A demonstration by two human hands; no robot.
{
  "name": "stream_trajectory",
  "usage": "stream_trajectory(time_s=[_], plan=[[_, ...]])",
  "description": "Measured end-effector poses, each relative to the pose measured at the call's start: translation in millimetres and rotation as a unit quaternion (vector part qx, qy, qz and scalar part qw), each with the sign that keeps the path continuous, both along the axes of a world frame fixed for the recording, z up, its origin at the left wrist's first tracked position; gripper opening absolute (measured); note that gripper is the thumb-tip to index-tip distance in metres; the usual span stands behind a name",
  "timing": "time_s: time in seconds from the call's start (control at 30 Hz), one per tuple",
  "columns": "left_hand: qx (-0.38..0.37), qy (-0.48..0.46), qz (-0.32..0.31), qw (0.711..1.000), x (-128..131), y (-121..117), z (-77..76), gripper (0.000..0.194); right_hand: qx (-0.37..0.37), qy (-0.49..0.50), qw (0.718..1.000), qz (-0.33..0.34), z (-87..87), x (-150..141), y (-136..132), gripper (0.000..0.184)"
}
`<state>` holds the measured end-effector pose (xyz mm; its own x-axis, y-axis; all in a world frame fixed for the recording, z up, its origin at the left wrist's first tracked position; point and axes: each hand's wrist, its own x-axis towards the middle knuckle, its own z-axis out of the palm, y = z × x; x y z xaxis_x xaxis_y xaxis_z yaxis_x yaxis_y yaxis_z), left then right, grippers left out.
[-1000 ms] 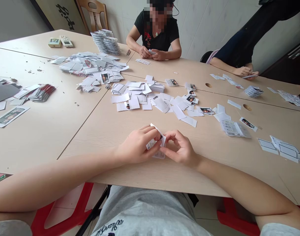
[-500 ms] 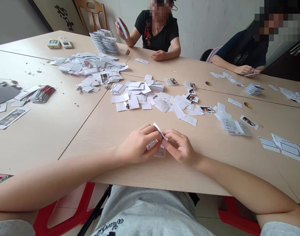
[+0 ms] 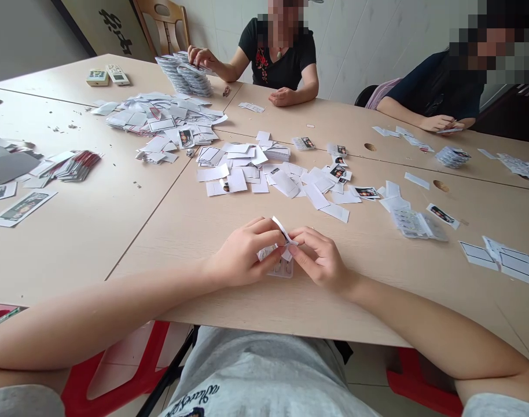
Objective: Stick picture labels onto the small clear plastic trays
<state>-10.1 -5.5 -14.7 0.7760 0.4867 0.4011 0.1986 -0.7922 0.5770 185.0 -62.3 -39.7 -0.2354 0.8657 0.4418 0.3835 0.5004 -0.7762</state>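
The table (image 3: pixel 182 231) spans the view; its top carries all items listed below, other than the two co-workers. Co-worker A (image 3: pixel 268 72), in a black top, sits at the far side, one hand at the top of the stacks (image 3: pixel 182 78) of packs and the other resting on the table. Co-worker B (image 3: pixel 438 90), in a dark top, sits at the far right with both hands together at a thin item.

The heap (image 3: pixel 155 113) of white papers lies in front of the stacks. Loose cards (image 3: pixel 284 182), some with a dark printed picture, spread across the middle, beyond the wearer's hands. A red-edged bundle (image 3: pixel 77 166) lies at the left, and framed slips (image 3: pixel 501 259) lie at the right. A clear pack (image 3: pixel 414 223) lies between the loose cards and the framed slips. Two remotes (image 3: pixel 116 75) lie side by side at the far left.

The left hand (image 3: pixel 249 252) is curled over the case (image 3: pixel 282 269), a small clear unit at the near edge, and grips the paper (image 3: pixel 287 253) at its left side. The right hand (image 3: pixel 319 255) pinches the paper's right end between thumb and fingers. The paper is bent, above the case; whether they are joined cannot be determined.
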Motion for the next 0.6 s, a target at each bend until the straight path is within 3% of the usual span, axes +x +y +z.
stream_trajectory(time_s=[0.6], plan=[[-0.011, -0.04, -0.011, 0.999, -2.4, 2.8, -0.8, 0.009, 0.0, 0.008, 1.0, -0.006, -2.1, 3.0, -0.7, 0.007]])
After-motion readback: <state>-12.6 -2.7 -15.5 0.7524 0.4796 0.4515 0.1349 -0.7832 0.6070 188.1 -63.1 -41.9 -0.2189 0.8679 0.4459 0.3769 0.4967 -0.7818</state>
